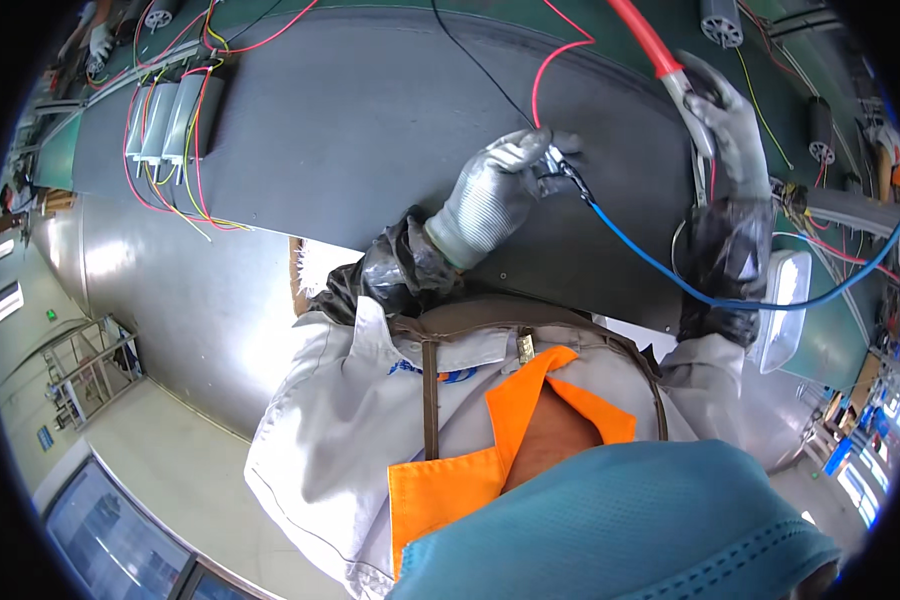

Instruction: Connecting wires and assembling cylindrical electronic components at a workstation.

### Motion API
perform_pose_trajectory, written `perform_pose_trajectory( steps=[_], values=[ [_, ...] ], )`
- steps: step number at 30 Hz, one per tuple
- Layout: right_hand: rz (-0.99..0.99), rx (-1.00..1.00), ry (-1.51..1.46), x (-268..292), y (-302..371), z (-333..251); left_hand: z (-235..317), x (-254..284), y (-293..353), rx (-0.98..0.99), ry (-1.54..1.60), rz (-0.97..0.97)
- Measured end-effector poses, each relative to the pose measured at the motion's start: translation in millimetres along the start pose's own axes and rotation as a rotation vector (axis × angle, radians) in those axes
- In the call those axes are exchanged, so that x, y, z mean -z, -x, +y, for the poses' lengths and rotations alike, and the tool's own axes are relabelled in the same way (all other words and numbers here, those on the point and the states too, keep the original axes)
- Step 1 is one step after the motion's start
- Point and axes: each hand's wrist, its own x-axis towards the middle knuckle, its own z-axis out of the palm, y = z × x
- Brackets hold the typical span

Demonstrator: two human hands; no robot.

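My left hand [482, 198], in a grey-white glove, pinches a small dark metal clip [566, 172] at the end of a blue cable [650, 258]. A thin red wire [540, 80] and a black wire [475, 65] run down to the same fingertips, which partly hide where they meet. To its right, my gloved right hand [735, 120] is closed round the grey metal part of a long tool [650, 40] with a red handle. The tool's kind I cannot make out. Its red end points away and leaves the picture at the top.
Under both hands lies a dark grey work surface [340, 110]. Several grey cylinders [182, 115] with red and yellow wires stand at its left. More cylinders [721, 22] lie on the green surface beyond. A white lamp [785, 305] is beside my right forearm; the blue cable loops across it.
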Motion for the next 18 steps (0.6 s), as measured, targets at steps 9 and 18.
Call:
perform_pose_trajectory(
  steps=[9, 18],
  values=[
    [-0.341, 0.038, 0.088, -12.6, -109.5, 11.1, 10.5, -14.1, -5.6, 0.022, 0.006, 0.014],
    [0.134, 0.359, 0.838, -6.0, -22.3, 1.6, 4.9, 1.4, -10.6, 0.071, 0.041, -0.065]
  ],
)
